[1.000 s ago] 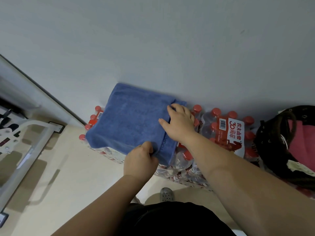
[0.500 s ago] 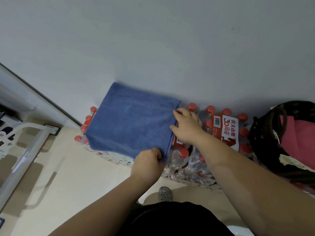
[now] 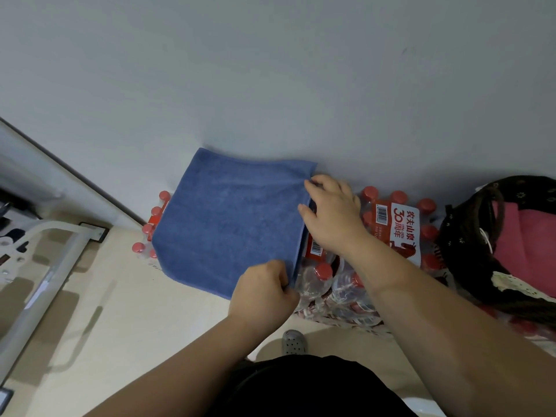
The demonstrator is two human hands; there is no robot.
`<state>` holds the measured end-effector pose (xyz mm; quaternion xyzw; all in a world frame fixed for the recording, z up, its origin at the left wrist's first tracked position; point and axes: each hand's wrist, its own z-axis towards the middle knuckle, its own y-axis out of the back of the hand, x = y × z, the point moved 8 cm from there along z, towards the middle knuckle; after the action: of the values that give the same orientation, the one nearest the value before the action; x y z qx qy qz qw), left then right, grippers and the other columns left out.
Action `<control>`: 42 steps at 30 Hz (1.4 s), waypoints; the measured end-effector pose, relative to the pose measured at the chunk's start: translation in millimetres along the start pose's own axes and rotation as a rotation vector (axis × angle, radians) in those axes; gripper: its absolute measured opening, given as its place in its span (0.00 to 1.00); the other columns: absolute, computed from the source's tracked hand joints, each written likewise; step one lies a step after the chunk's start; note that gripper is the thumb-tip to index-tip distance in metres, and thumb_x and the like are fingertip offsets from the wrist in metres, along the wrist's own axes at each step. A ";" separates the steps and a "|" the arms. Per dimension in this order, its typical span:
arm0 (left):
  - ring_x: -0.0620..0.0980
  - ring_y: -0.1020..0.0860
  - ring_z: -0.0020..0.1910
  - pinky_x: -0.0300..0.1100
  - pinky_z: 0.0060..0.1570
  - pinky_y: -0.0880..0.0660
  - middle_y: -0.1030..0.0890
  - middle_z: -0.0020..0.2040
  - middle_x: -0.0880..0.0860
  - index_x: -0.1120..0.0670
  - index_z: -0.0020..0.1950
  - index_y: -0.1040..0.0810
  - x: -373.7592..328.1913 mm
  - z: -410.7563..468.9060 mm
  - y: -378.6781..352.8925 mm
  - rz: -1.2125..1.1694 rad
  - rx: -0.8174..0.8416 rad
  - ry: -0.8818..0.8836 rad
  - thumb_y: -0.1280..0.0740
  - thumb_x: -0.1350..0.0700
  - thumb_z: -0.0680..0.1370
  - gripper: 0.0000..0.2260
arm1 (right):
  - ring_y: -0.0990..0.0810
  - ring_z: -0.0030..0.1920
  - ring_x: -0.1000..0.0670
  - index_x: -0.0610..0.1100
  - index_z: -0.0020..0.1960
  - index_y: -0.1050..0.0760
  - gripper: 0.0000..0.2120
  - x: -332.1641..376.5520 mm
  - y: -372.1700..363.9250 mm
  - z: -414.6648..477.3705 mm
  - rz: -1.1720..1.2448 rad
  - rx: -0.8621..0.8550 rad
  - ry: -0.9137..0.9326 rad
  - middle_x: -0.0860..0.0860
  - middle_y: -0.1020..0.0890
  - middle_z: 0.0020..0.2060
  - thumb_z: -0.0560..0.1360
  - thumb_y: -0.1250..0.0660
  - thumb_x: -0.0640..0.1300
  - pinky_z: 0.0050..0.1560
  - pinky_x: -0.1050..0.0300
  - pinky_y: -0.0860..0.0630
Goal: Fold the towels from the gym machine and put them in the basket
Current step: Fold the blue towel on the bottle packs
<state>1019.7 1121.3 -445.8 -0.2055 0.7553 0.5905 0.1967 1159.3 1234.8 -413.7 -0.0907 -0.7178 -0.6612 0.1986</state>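
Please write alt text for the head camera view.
Two bare hands grip the right edge of a folded blue towel lying on shrink-wrapped water bottles against a wall: left hand nearer, right hand farther. A dark basket sits to the right.

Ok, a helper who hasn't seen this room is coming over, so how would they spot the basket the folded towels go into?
Start at the grey wall and look down to the packs of red-capped water bottles along its foot. The basket sits just right of them, at the picture's right edge. It alone is dark, with loop handles and pink cloth inside.
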 end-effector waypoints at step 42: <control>0.55 0.47 0.79 0.54 0.73 0.59 0.45 0.80 0.52 0.52 0.81 0.45 181.4 47.1 87.4 0.534 0.150 -0.451 0.52 0.29 0.79 0.37 | 0.67 0.79 0.49 0.54 0.80 0.64 0.42 61.2 -108.9 -42.2 -0.313 0.143 -0.194 0.54 0.64 0.79 0.73 0.65 0.76 0.78 0.43 0.66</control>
<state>822.8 1171.9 -483.5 0.1496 0.7610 0.5945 0.2120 1068.1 1173.2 -486.3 -0.0271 -0.7841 -0.6193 0.0291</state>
